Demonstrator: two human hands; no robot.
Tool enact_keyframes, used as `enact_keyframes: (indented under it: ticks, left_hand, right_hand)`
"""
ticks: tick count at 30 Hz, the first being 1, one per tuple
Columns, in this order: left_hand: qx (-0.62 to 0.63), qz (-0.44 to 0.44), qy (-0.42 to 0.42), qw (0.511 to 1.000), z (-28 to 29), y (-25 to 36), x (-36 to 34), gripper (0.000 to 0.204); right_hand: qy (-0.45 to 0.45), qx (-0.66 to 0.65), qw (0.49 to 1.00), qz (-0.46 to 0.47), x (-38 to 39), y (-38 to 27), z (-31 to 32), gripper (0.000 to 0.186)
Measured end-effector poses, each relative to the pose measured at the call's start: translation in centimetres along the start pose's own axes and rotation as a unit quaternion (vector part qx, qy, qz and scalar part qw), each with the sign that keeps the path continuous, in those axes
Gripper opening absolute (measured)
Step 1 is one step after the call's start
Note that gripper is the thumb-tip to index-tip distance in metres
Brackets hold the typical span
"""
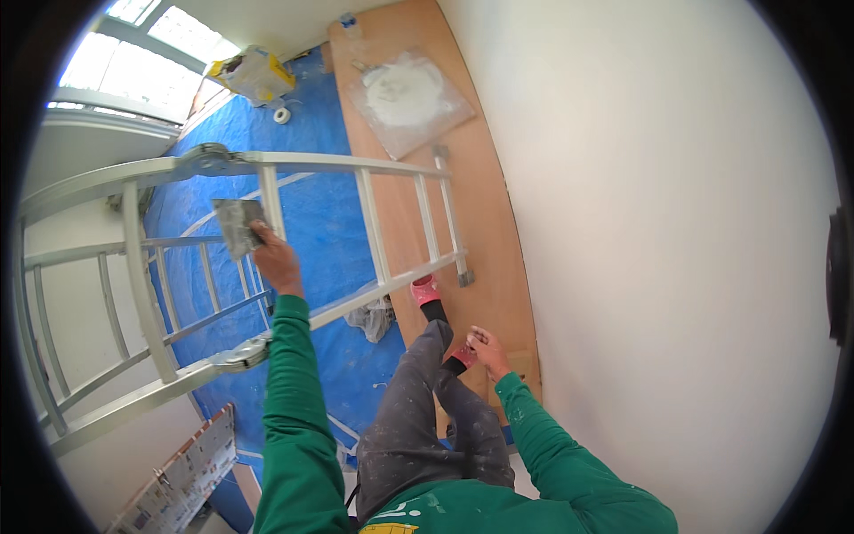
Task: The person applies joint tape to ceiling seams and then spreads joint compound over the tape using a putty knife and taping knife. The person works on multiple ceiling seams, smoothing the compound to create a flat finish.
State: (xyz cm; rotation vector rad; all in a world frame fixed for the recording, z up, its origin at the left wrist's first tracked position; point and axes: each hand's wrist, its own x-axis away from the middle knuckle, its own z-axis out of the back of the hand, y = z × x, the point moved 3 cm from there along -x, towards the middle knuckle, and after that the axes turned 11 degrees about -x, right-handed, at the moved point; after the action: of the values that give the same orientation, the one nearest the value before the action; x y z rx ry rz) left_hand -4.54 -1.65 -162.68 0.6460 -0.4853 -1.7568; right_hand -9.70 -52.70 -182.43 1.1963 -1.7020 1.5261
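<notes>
Left hand (277,263) gripping a scraper (236,224) by a ladder (373,222)
The scraper sits left of the frame's centre; the right hand (488,352), lower centre, has curled fingers, and I cannot tell whether they pinch anything.

A white roll (283,119) lies on blue sheeting (318,105) beside a yellow-and-white bag (256,78), near a window (126,71)

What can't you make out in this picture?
In the head view:
Underside of the flat grey plate in the left hand: hidden by its upper face.
Whether the right hand pinches anything: too small to tell.
Dark object at far right: cut off by the rim.
Scene outside the window: washed out by glare.
</notes>
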Motion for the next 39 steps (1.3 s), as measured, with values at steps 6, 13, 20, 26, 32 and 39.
enact_keyframes:
  ticks: [6,13,20,26,32,39]
  left_hand:
    - [0.003,-0.045,0.002,0.999,1.4,2.2,1.2,0.049]
    - [0.154,-0.072,-0.091,0.981,2.3,1.5,1.3,0.045]
    - [0.256,-0.087,-0.135,0.953,4.3,4.6,3.5,0.04]
    - [0.019,-0.285,-0.231,0.93,7.5,10.9,2.6,0.037]
    - [0.069,0.113,0.075,0.988,4.0,5.2,-5.8,0.023]
    - [-0.183,0.358,-0.127,0.907,-3.9,-0.5,-4.8,0.026]
  right_hand:
    - [-0.176,0.023,0.981,0.074,4.2,-18.5,-20.0,0.045]
    - [-0.315,0.064,0.945,0.066,6.4,-29.0,-36.3,0.049]
    - [-0.363,0.046,0.929,-0.06,6.1,-31.5,-41.7,0.046]
    - [-0.366,-0.036,0.924,-0.102,6.1,-35.8,-36.5,0.033]
    - [-0.234,0.051,0.971,0.02,-7.6,-50.3,-31.2,0.027]
    - [-0.155,0.242,0.957,0.042,-33.9,-59.0,-27.8,0.027]
